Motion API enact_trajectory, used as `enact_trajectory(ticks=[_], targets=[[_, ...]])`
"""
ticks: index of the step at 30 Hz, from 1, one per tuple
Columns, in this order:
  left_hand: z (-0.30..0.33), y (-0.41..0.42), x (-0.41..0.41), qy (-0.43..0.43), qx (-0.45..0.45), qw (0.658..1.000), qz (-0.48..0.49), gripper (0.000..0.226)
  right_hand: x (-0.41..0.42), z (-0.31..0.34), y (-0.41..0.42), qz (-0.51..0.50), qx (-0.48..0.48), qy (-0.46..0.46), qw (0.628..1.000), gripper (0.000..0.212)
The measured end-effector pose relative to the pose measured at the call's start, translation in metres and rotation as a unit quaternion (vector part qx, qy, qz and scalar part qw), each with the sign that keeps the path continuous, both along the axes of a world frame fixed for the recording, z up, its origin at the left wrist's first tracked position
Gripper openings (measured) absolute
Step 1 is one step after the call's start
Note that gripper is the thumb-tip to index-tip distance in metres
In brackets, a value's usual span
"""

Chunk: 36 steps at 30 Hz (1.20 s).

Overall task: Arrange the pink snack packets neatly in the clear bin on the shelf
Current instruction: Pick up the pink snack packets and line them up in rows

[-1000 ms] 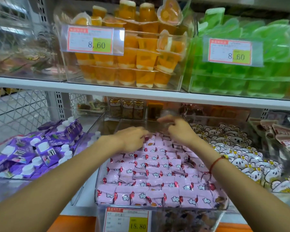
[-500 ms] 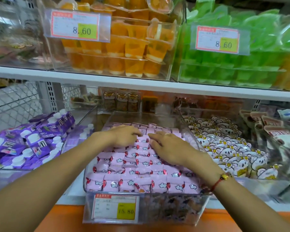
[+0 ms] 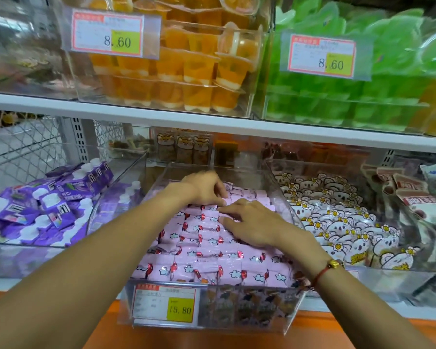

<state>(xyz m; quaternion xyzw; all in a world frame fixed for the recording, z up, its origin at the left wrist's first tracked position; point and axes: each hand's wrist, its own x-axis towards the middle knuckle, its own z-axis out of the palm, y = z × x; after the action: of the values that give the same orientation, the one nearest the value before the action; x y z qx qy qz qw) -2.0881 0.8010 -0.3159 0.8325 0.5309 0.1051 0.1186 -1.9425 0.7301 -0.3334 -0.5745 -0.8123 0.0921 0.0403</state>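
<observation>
Both hands are seen inside the clear bin on the lower shelf, on top of the pink packets. The left hand is placed at the back of the pile, knuckles up, its fingers curled down onto the rear packets; whether a packet is actually pinched in that grip cannot be told. The right hand is laid flat just in front of it, fingers spread and pressed on the middle rows, nothing clamped. The fingertips of the two hands are nearly touching. A red cord bracelet with a gold bead is worn on the right wrist.

The packets are stacked in overlapping rows that fill the bin from front wall to back, each printed with white clouds and a red mark. A price label reading 15.80 is fixed to the bin's front.

To the left, purple pouches with white caps are heaped in a neighbouring bin. To the right, white bear-shaped packets with yellow flowers are piled in another. On the shelf above, orange jelly cups and green jelly cups are held in clear boxes, each tagged 8.60. An orange ledge is seen below the bin.
</observation>
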Motion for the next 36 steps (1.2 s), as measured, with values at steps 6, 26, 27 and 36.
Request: enact_trajectory(ticks=[6,26,27,36], targets=[[-0.004,-0.001,-0.003,-0.13,-0.013,0.991,0.008,0.004,0.001,0.004,0.001,0.007,-0.014,0.006,1.0,0.045],[0.025,-0.063,-0.028,-0.747,-0.221,0.575,0.25,0.01,-0.006,0.027,-0.012,-0.041,0.126,0.369,0.92,0.084],[0.025,-0.067,-0.03,-0.747,-0.269,0.56,0.238,0.01,-0.009,0.029,-0.015,-0.009,0.15,0.385,0.911,0.074],[0.011,-0.081,-0.041,-0.523,-0.172,0.828,0.103,0.035,0.001,0.036,-0.009,-0.13,-0.001,0.569,0.812,0.029]])
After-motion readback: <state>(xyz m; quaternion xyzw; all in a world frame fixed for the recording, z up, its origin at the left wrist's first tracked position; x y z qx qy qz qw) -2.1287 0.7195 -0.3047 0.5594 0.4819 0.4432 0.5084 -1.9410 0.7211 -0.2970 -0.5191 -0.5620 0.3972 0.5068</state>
